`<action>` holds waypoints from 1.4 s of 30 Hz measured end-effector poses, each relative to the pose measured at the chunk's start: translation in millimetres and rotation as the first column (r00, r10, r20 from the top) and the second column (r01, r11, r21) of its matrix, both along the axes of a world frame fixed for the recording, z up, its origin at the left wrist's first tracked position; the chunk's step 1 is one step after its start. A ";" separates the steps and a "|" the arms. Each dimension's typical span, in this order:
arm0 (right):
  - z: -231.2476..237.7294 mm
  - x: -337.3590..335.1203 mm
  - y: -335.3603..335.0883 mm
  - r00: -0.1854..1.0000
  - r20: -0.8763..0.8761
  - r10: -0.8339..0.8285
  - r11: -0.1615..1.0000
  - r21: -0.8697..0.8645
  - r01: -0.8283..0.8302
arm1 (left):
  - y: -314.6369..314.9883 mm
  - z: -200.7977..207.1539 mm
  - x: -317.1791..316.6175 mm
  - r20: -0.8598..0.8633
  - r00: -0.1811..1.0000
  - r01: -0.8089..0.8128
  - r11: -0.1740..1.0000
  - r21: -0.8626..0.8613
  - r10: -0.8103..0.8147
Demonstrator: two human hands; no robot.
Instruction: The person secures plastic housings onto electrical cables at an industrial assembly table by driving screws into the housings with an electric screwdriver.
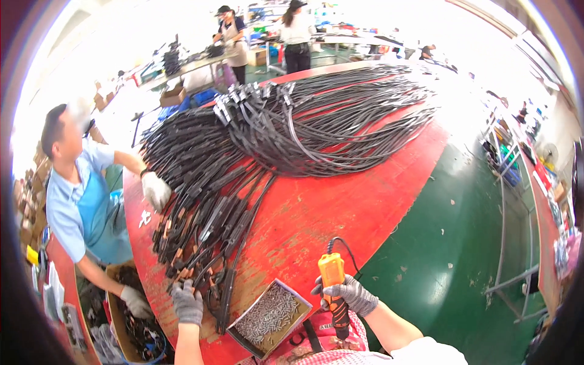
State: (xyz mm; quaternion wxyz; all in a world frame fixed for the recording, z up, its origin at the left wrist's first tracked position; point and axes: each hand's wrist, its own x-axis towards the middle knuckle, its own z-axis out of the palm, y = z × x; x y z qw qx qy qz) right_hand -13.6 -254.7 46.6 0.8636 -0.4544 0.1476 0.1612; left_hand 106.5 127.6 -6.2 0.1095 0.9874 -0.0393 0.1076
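Over at the left of the frame, a person in a light-blue shirt and brighter blue apron [100, 216] is beside a brown cardboard carton [115, 313] of dark parts, lower left. Up top, left of centre, I see a person in a dark cap and beige apron [233, 38], then one in a white top and black trousers [296, 39]. Glossy green floor [447, 243] (pale scraps dot it) spreads across the lower right, toward a long red-topped bench on metal legs [541, 213] at the right edge.

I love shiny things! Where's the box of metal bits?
In the head view, the box sits low, at the near edge of the table, between the left hand and right hand.
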 end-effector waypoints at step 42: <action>58.3 7.9 39.2 0.874 0.250 0.416 0.889 0.092 -0.449 | -217.3 -44.6 45.1 -0.090 0.554 -0.824 -0.529 -0.203 -0.828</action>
